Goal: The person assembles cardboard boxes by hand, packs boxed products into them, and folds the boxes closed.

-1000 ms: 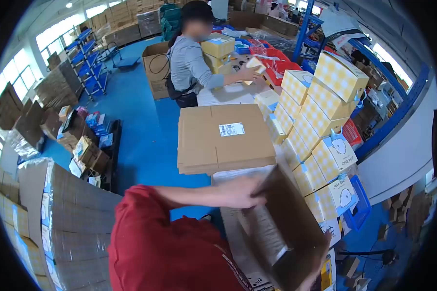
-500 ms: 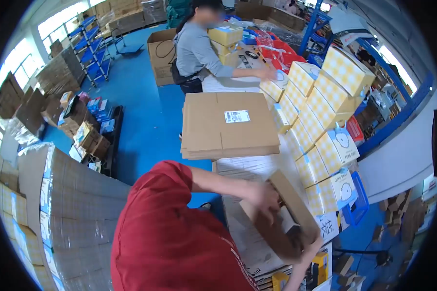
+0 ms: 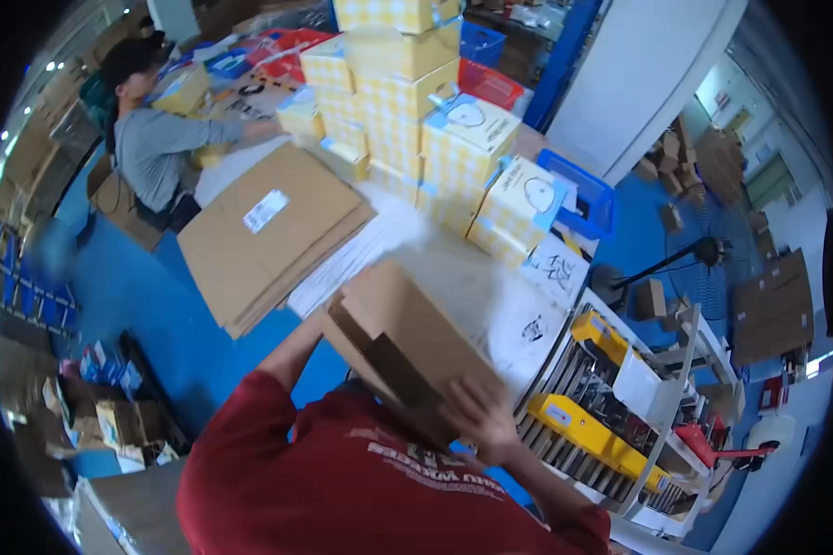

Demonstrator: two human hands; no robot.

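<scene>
A brown cardboard box [image 3: 426, 324] is tilted in front of my chest, over the near side of the table, its flaps turned toward me. My left forearm [image 3: 298, 350] reaches to the box's far-left end, where the box hides my left fingers. On the near-right end of the box lies my right hand [image 3: 479, 416], its fingers spread flat and slightly blurred. What is inside the box cannot be seen. A stack of flattened cardboard [image 3: 273, 240] with a white label lies beyond it on the left.
Yellow-checked boxes [image 3: 403, 111] stand piled at the back of the table [image 3: 491, 314]. A blue crate [image 3: 590, 199] sits beside them. A roller conveyor with yellow side guides [image 3: 592, 435] is on my right. A person in grey [image 3: 153, 153] works across the table.
My view has swung to the right. The box has turned and come closer to my body. My left hand has left its opening for the far end; my right hand now lies flat on it.
</scene>
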